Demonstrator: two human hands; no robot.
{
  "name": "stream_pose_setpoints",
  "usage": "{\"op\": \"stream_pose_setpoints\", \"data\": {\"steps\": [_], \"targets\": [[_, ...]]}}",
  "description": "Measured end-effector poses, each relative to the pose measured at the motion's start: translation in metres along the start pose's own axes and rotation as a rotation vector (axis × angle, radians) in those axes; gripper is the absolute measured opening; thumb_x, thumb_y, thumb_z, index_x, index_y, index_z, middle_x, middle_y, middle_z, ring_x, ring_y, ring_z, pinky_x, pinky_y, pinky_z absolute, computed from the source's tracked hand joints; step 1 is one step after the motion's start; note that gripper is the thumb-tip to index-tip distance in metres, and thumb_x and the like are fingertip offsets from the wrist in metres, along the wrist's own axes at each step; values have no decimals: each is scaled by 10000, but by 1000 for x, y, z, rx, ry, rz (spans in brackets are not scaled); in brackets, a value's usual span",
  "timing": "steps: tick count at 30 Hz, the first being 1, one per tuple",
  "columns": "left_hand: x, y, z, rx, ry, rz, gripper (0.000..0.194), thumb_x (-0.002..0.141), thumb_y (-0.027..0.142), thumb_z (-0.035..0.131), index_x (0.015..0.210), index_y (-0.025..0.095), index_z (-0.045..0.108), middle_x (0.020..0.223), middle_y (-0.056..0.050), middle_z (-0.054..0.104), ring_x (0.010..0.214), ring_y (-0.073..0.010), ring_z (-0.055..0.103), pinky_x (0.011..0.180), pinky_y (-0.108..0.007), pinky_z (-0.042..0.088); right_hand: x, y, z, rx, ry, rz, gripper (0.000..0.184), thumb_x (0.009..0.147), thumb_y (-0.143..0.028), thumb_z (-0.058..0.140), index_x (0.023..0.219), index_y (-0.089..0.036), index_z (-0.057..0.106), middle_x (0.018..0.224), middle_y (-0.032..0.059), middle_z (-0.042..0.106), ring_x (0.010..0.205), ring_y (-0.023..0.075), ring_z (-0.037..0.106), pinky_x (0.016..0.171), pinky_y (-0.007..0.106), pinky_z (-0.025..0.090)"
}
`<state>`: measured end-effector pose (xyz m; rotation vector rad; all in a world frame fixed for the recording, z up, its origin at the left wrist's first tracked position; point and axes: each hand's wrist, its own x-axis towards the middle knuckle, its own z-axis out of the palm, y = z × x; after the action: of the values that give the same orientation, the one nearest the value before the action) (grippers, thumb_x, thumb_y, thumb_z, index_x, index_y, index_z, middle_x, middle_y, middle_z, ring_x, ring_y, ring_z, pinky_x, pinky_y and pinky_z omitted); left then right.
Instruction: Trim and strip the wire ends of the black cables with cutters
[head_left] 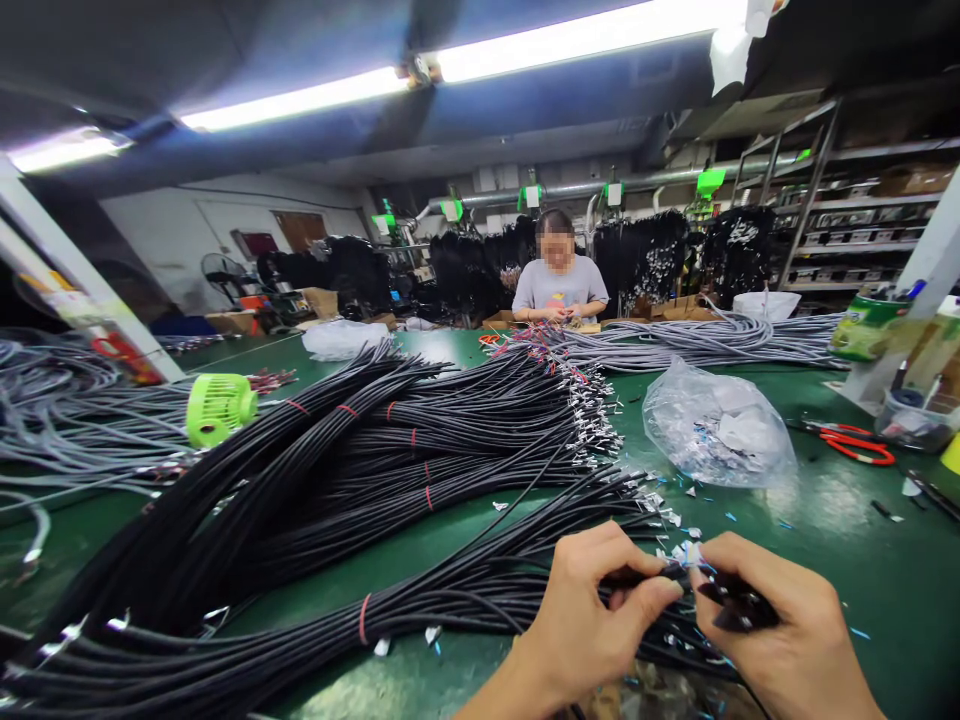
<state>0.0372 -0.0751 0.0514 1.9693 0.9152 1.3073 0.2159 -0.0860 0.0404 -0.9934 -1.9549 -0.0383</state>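
My left hand [592, 610] is closed at the lower right, pinching a black cable [675, 573] near its stripped end between thumb and forefinger. Close beside it, my right hand [780, 615] is closed around a dark tool [739, 603], whose kind I cannot make out. The right fingertips meet the white and blue bits [686, 553] at the cable's end. Under and left of my hands lies a bundle of black cables [420, 610], tied with a red band [364, 618]. Scraps of white and blue lie around the cable ends.
More black cable bundles [465, 440] lie beyond. A clear plastic bag [716, 425] of scraps and red-handled scissors [859, 443] are at right. Grey cables [690, 343], a green fan [219, 410] and a seated person [559, 285] are farther off.
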Motion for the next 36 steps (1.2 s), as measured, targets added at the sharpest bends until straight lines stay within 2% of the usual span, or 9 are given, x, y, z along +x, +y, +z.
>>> {"op": "stream_pose_setpoints", "data": {"steps": [5, 11, 17, 19, 21, 24, 27, 31, 36], "targets": [[0, -3, 1, -163, -113, -238, 142, 743, 225, 663, 691, 116, 739, 560, -33, 616, 495, -111, 473, 483, -223, 334, 0, 0, 4, 157, -69, 155, 76, 748, -140, 556, 732, -194, 608, 600, -9, 606, 495, 127, 567, 459, 208, 461], [1, -3, -4, -275, -25, -157, 225, 662, 292, 751, 562, 123, 643, 542, -14, 552, 521, -113, 441, 502, -230, 320, 4, -7, 5, 523, -174, 381, 202, 836, -314, 548, 768, -168, 671, 609, 6, 667, 544, 149, 648, 490, 192, 519], [1, -1, -4, -291, -2, -170, 229, 702, 281, 707, 576, 131, 589, 552, 7, 502, 509, -96, 392, 465, -208, 283, 0, -16, 4, 392, 16, 176, 112, 819, -158, 575, 834, -228, 661, 668, -16, 663, 581, 123, 634, 539, 168, 500], [0, -2, -4, -284, -10, -157, 212, 720, 259, 692, 586, 131, 590, 563, 0, 524, 513, -97, 412, 466, -205, 294, -1, -18, 5, 424, 33, 176, 110, 819, -164, 581, 858, -240, 650, 696, -15, 665, 613, 124, 636, 564, 173, 497], [0, -2, -5, -247, -18, -109, 201, 735, 244, 687, 592, 130, 601, 569, -10, 551, 517, -104, 445, 475, -209, 315, 0, -20, 6, 556, -9, 325, 69, 839, -252, 581, 832, -225, 644, 678, -12, 651, 563, 107, 596, 512, 169, 462], [-1, -2, -9, -106, -7, 56, 203, 745, 228, 693, 587, 129, 612, 562, -25, 575, 520, -115, 475, 497, -227, 343, 4, -23, 7, 832, -164, 653, 289, 824, -459, 587, 760, -178, 599, 573, -28, 577, 407, 47, 388, 384, 161, 280], [-1, -4, -14, 78, 29, 262, 160, 780, 180, 653, 629, 133, 631, 574, -37, 588, 529, -121, 495, 502, -233, 360, 9, -25, 7, 968, -279, 835, 447, 768, -597, 587, 690, -161, 521, 470, -58, 490, 379, 20, 215, 393, 176, 144], [1, -9, -17, 275, 70, 489, 138, 818, 113, 576, 708, 142, 653, 574, -29, 589, 501, -108, 476, 475, -228, 346, 8, -26, 8, 978, -345, 858, 507, 788, -636, 528, 598, -170, 461, 403, -81, 406, 375, 25, 171, 405, 194, 146], [1, -9, -16, 391, 125, 584, 172, 809, 43, 533, 717, 140, 641, 554, -22, 579, 485, -105, 444, 464, -233, 327, 4, -24, 5, 758, -283, 711, 434, 807, -538, 566, 583, -172, 504, 484, -36, 509, 438, 68, 369, 437, 198, 291]]}}
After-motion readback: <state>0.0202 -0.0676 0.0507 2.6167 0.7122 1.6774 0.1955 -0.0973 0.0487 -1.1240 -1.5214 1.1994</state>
